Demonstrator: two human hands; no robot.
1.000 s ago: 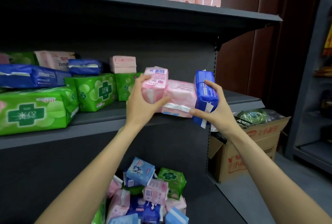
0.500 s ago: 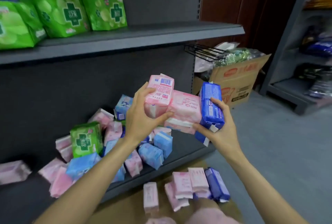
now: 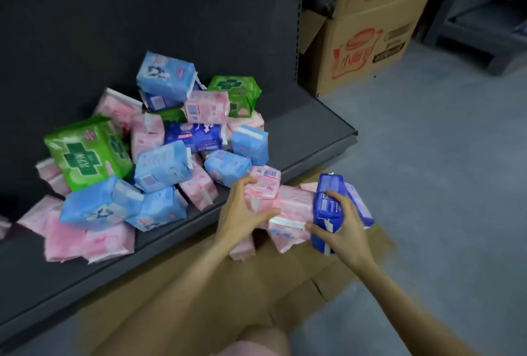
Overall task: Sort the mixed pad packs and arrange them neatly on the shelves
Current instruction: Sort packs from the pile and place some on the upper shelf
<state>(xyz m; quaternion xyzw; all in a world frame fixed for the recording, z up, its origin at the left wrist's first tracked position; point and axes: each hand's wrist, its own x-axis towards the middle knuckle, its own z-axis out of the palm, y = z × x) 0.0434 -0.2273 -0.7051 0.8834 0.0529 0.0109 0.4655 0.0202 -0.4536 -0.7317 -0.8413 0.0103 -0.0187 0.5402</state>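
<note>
My left hand (image 3: pixel 242 214) grips a small pink pack (image 3: pixel 263 186) with a barcode on top. Beside it my right hand (image 3: pixel 340 230) grips a dark blue pack (image 3: pixel 326 204). A wider pink pack (image 3: pixel 293 207) is squeezed between the two. All three are held low, just in front of the bottom shelf edge (image 3: pixel 176 237), above more pink packs (image 3: pixel 242 247) and a purple-blue pack (image 3: pixel 360 204) lying on flattened cardboard (image 3: pixel 199 278). A mixed heap of pink, light blue, green and dark blue packs (image 3: pixel 159 161) covers the bottom shelf.
A large green pack (image 3: pixel 85 153) stands at the heap's left. An open cardboard box (image 3: pixel 368 30) with red print stands right of the shelf upright (image 3: pixel 299 27). Grey floor (image 3: pixel 442 184) spreads to the right. Another shelf base (image 3: pixel 484 22) sits at far right.
Both hands have carried the three packs down from the middle shelf to floor level by the bottom shelf. My view has tilted down with them; the upper shelves are out of frame.
</note>
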